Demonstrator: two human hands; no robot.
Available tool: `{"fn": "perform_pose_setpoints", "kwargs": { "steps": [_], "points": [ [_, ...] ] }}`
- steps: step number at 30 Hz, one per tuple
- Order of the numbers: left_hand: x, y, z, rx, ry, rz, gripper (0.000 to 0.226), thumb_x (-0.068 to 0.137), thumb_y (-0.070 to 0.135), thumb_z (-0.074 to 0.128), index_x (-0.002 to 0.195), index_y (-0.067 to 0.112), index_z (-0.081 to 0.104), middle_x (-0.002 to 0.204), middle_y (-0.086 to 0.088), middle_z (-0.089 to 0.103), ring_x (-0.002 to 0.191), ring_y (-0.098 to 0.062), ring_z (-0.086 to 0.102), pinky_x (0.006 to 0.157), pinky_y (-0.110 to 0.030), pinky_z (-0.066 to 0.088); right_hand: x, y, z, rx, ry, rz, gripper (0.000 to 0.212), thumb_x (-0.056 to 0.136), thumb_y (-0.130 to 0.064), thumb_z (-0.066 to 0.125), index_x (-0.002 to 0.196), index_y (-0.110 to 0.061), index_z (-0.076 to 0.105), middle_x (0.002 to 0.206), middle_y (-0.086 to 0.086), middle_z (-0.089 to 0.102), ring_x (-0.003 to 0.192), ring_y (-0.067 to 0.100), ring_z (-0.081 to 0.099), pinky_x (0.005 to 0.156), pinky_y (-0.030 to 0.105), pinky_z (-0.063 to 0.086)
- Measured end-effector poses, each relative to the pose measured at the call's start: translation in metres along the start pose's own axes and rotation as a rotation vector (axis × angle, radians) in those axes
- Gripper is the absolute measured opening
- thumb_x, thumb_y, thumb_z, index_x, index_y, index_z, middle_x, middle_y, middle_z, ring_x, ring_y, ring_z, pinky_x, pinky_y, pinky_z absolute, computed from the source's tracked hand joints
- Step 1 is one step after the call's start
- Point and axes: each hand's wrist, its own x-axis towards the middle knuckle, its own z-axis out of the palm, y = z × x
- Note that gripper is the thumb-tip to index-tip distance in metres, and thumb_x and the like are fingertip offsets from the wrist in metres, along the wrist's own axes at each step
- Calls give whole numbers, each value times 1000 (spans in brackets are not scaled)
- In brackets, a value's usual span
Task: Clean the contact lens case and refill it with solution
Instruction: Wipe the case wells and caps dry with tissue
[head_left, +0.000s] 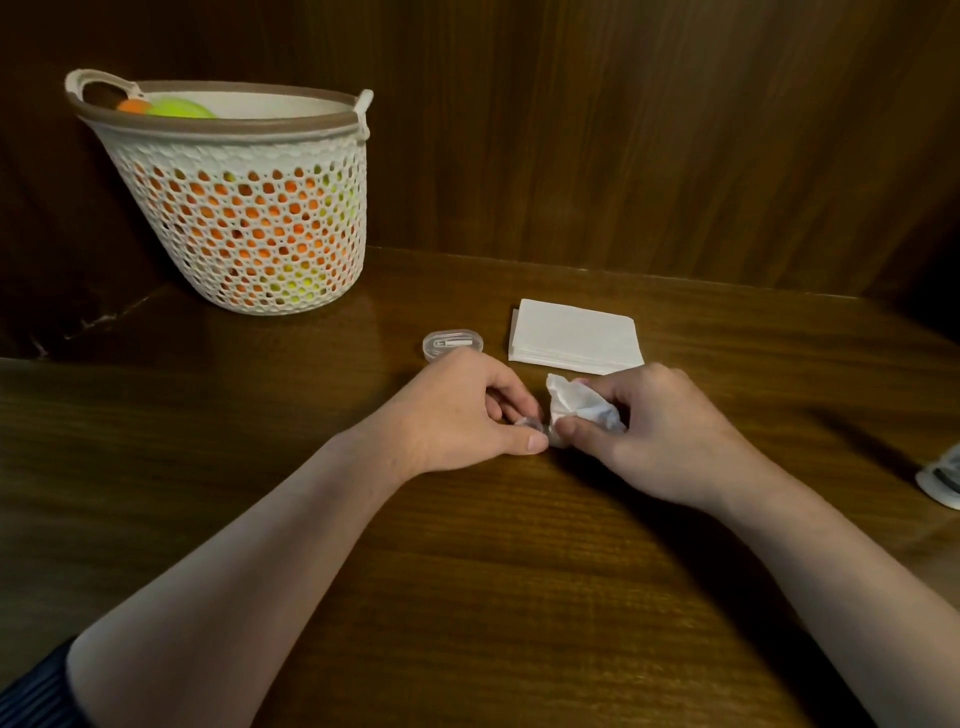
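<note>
Head view, one frame. I log both hands low over the table (467, 597), meeting at its middle.

Left hand (462, 410): fingers curled, thumb and fingertips pinching a small clear piece, which I take to be the case (535, 427). It sits right between the two hands, just above the wood, mostly hidden by fingers; I can't tell if it is the well or a cap.

Right hand (660, 431): fingers curled round a crumpled tissue (582, 408), thumb pressed along its lower edge. The tissue wad touches the case on its right side.

Beyond the left hand, just past the knuckles: a clear oval box (453, 344) lying flat, with a small white tool visible inside. Apart from the hand, though only narrowly.

Beyond the right hand: a flat stack of white napkins (574, 336), squared up, its near edge close to the tissue wad. Box and napkins lie side by side, not touching.

Far beyond and to the left of the left hand: a white lattice basket (249, 208) standing upright against the wood wall, orange and yellow-green contents showing through the holes and over the rim.

Far right of the right hand, at the frame edge: part of a pale object (943, 480), cut off; not identifiable.

Dark striped sleeve (36, 691) at the left forearm, pushed up.
</note>
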Motion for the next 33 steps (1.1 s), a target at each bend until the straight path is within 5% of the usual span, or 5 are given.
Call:
{"fn": "perform_pose_setpoints", "kwargs": {
  "steps": [6, 14, 21, 28, 33],
  "points": [
    [0, 0, -1, -22, -5, -5, 21, 84, 31, 90, 84, 44, 75, 89, 31, 74, 88, 16, 64, 62, 0, 47, 3, -9, 12, -75, 118, 24, 30, 92, -49, 81, 71, -31, 67, 58, -12, 66, 56, 9, 65, 40, 18, 41],
    [-4, -1, -2, -38, -6, 3, 19, 84, 36, 90, 101, 39, 80, 97, 22, 76, 94, 15, 64, 66, -3, 50, -3, 9, -8, 707, 177, 123, 28, 100, -49, 71, 90, -26, 81, 75, -5, 78, 65, 13, 75, 54, 23, 58],
    [-6, 4, -6, 19, -38, -3, 20, 87, 40, 87, 104, 41, 76, 102, 22, 73, 96, 15, 62, 64, -4, 51, -2, 12, -4, 477, 305, 52, 15, 93, -34, 84, 103, -37, 73, 96, -18, 74, 81, -4, 76, 57, 14, 58],
    [-6, 9, -3, -94, 130, -29, 20, 89, 31, 86, 106, 36, 76, 94, 16, 74, 82, 7, 68, 67, -12, 56, -2, 14, -4, 376, 321, 30, 14, 91, -47, 82, 96, -35, 78, 94, -23, 76, 96, 6, 72, 73, 35, 62],
    [-7, 13, 3, -203, 171, -21, 26, 86, 24, 90, 105, 36, 76, 89, 15, 78, 85, 4, 74, 70, -13, 60, -5, 2, 6, 288, 413, -103, 19, 92, -39, 82, 86, -48, 67, 83, -30, 72, 87, -14, 68, 59, 6, 52]
  ]
}}
